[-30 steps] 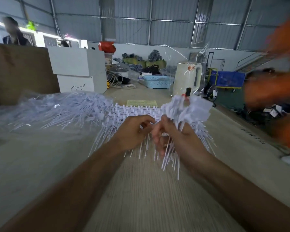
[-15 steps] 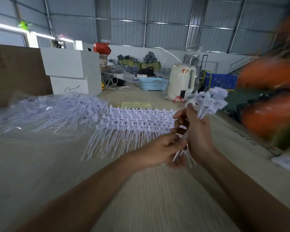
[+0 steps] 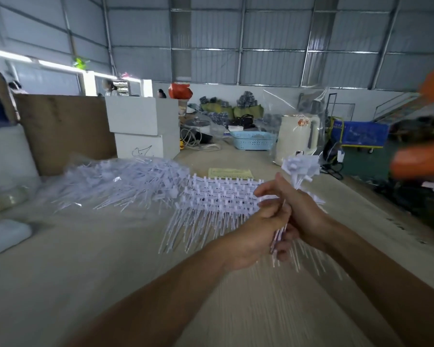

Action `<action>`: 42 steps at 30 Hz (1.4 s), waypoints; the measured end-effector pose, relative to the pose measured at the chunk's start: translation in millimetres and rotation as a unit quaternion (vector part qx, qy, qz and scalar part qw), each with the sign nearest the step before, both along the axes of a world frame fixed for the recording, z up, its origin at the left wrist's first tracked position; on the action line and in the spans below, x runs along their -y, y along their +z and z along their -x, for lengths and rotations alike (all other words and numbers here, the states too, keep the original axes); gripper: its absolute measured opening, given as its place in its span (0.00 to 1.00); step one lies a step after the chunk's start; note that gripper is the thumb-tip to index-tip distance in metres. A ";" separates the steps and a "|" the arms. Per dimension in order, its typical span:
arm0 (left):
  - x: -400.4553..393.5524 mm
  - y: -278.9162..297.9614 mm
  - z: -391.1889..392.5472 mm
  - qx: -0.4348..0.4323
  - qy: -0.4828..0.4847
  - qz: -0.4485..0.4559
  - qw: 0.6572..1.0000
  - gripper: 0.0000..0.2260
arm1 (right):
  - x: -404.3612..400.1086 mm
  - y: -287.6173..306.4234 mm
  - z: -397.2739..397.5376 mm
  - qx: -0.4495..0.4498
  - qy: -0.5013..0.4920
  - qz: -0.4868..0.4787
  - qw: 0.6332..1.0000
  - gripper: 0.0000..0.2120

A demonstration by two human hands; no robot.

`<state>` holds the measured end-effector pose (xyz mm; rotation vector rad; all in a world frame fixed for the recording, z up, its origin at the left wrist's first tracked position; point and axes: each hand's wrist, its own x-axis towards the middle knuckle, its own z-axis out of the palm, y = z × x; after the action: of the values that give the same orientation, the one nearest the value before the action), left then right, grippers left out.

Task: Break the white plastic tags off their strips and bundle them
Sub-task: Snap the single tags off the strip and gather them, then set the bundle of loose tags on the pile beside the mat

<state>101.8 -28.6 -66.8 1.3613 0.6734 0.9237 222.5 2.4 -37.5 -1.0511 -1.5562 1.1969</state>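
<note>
My left hand (image 3: pixel 256 236) has joined my right hand (image 3: pixel 301 216), both gripping 1 bundle (image 3: pixel 301 169) of freed tags; beside it, many strips (image 3: pixel 223 196) remain unbroken.

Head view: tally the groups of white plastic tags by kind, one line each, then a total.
Bundle of loose tags gripped in the right hand, with the left hand on its stems: 1
Stack of tag strips lying on the table: 1
Clear bag of tags on the table: 1
Total: 3
</note>
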 end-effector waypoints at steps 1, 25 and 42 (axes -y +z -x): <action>-1.6 4.1 5.1 0.006 0.004 0.010 1.000 0.10 | -5.5 4.0 7.2 -0.003 0.010 -0.003 1.000 0.27; 32.2 -36.5 313.2 0.000 0.518 0.047 0.854 0.17 | -82.9 -44.9 284.1 0.337 0.024 -0.378 0.862 0.25; -10.5 -20.7 310.3 -0.175 0.396 0.160 0.887 0.13 | -116.0 32.9 319.1 0.449 -0.065 -0.416 0.788 0.25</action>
<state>-208.5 -18.0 -87.5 0.9438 1.6660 1.1313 -96.6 118.5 -4.6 -1.0950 -2.3279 -0.2671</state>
